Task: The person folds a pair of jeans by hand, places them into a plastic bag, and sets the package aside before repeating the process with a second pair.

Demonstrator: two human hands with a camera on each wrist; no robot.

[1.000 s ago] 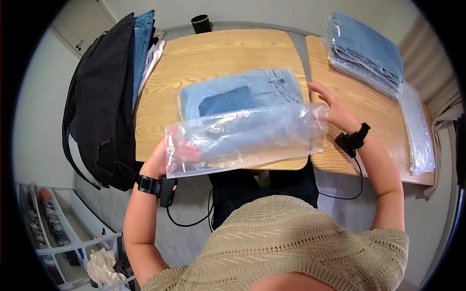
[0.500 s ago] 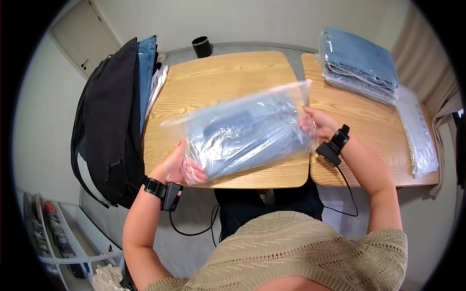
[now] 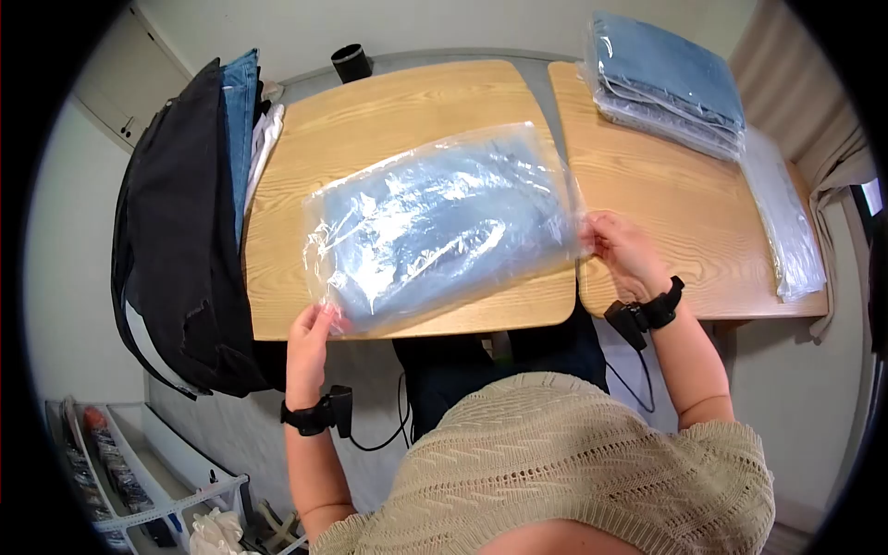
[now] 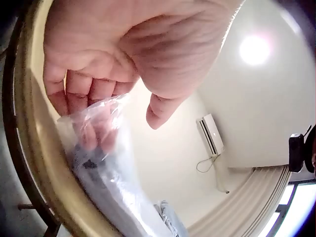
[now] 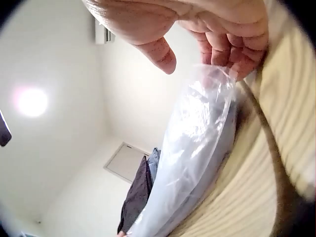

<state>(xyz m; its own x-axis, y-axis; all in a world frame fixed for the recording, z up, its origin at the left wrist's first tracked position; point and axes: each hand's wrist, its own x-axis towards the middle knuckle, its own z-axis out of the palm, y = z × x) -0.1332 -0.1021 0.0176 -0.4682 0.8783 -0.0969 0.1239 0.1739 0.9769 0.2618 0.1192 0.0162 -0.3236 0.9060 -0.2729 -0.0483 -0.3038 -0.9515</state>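
Folded light-blue jeans [image 3: 416,222] lie inside a clear plastic bag [image 3: 319,217] on the wooden table, tilted slightly with the right end farther back. At the bag's near left corner is my left hand [image 3: 311,328]; in the left wrist view its fingers [image 4: 79,94] reach under the film, and the thumb stands apart from it. My right hand [image 3: 622,248] is at the bag's right edge. There, in the right wrist view, its fingers [image 5: 220,47] touch the crinkled film from behind, with the thumb held away.
Bagged jeans [image 3: 666,74] are stacked at the back of the right table, beside a pile of flat clear bags [image 3: 782,217]. Black and blue denim clothes [image 3: 180,240] are heaped at the left. A black bin [image 3: 351,63] stands behind the table, and an organizer [image 3: 148,462] sits low at left.
The bag's loose flap, earlier hanging toward me, has swung over to the far side, and the bag now lies flat on the table. Both hands have shifted to its near left corner and right edge.
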